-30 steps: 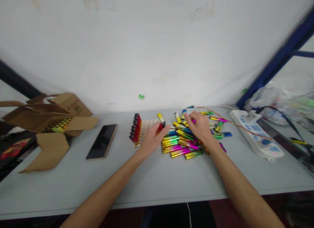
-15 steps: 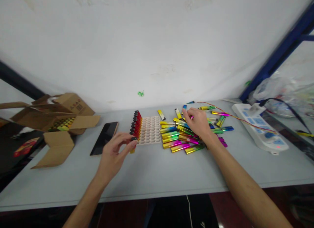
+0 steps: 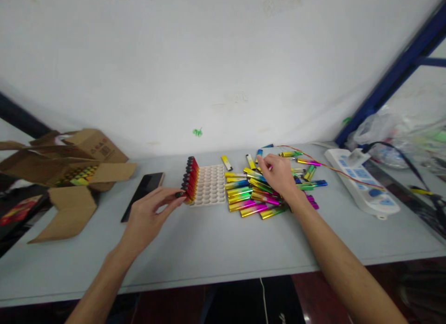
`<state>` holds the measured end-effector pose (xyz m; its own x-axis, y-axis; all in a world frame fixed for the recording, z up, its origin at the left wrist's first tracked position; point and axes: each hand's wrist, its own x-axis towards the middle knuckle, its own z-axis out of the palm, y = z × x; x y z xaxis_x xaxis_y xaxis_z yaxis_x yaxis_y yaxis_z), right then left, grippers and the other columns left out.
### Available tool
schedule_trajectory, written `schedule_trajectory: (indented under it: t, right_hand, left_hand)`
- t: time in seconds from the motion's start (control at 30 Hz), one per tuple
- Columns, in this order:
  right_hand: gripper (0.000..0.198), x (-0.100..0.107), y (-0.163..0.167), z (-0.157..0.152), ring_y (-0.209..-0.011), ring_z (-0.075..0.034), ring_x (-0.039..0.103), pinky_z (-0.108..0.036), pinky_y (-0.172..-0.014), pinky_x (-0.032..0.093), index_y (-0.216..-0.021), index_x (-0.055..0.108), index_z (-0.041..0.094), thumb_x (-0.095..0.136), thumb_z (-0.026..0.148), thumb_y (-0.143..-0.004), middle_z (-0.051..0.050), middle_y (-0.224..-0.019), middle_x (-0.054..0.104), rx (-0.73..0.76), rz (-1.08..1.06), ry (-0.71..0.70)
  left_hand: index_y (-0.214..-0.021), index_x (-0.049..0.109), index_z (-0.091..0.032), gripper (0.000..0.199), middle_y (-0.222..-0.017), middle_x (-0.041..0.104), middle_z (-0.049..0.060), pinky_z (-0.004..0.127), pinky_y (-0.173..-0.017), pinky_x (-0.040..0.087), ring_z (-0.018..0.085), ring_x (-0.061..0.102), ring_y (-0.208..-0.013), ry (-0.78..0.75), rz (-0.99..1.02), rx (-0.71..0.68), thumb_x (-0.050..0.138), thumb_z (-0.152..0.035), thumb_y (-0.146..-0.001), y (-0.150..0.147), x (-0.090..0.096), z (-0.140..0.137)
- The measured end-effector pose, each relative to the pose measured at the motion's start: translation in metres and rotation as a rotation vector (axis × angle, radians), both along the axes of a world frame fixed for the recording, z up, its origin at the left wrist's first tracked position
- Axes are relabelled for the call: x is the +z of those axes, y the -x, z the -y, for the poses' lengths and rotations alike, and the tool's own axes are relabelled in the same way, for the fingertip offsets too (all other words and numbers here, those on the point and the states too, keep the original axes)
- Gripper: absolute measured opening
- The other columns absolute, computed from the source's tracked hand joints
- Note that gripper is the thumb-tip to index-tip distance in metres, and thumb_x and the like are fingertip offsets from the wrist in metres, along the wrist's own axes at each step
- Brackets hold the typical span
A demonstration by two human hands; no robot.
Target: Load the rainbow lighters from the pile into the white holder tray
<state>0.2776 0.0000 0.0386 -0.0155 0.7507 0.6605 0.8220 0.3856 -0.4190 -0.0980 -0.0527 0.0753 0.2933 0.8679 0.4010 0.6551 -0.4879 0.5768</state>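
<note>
My left hand point(image 3: 153, 210) pinches a lighter point(image 3: 180, 194) by its black top, at the near end of a row of red-and-yellow lighters point(image 3: 191, 178). The row stands upright along the left side of a white tray point(image 3: 211, 184) with round holes. My fingers partly hide the pinched lighter. My right hand point(image 3: 278, 173) is over a loose pile of shiny lighters point(image 3: 244, 194) in yellow, green, blue and pink. Its fingers are curled closed, with a small pink end showing at the fingertips; most of what they hold is hidden.
Left of the tray lies a dark phone point(image 3: 143, 191). An open cardboard box point(image 3: 114, 171) with several lighters inside stands at the far left. On the right, a white power strip point(image 3: 362, 184) carries a plug, and a thin red-yellow wire point(image 3: 322, 164) crosses from it behind the pile.
My left hand has brought its lighter to the near end of the row, down at the tray. My right hand stays over the pile. The whole view has shifted slightly.
</note>
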Motion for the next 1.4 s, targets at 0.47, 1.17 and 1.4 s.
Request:
schedule_trajectory:
  t: [0.47,1.17,1.4]
  right_hand:
    - [0.051,0.005,0.000,0.002,-0.057,-0.015,0.047,-0.034,-0.064,0.031,-0.060,0.037,0.024,0.044,0.043,-0.107,0.000,-0.060,0.048,-0.014,-0.014,0.008]
    - [0.069,0.012,-0.046,-0.003,-0.048,-0.015,0.041,-0.034,-0.059,0.026,-0.051,0.039,0.026,0.028,0.064,-0.108,-0.002,-0.048,0.048,-0.315,-0.106,-0.014]
    - [0.072,0.008,-0.048,-0.008,-0.045,-0.018,0.041,-0.037,-0.058,0.027,-0.048,0.032,0.028,0.015,0.064,-0.108,-0.005,-0.043,0.045,-0.334,-0.097,-0.024]
  left_hand:
    - [-0.118,0.073,-0.026,0.042,-0.108,0.077,0.006,0.034,-0.084,0.065,0.020,0.076,-0.081,-0.027,-0.130,-0.064,0.060,-0.061,-0.097,0.000,-0.003,-0.008]
    - [-0.096,0.071,-0.019,0.017,-0.096,0.072,0.008,0.042,-0.095,0.054,0.025,0.066,-0.097,-0.299,-0.300,-0.313,0.054,-0.021,-0.100,-0.127,-0.022,-0.048]
    - [-0.100,0.072,-0.019,0.020,-0.099,0.072,0.010,0.047,-0.096,0.052,0.028,0.064,-0.099,-0.301,-0.408,-0.260,0.052,-0.023,-0.101,-0.139,-0.034,-0.066]
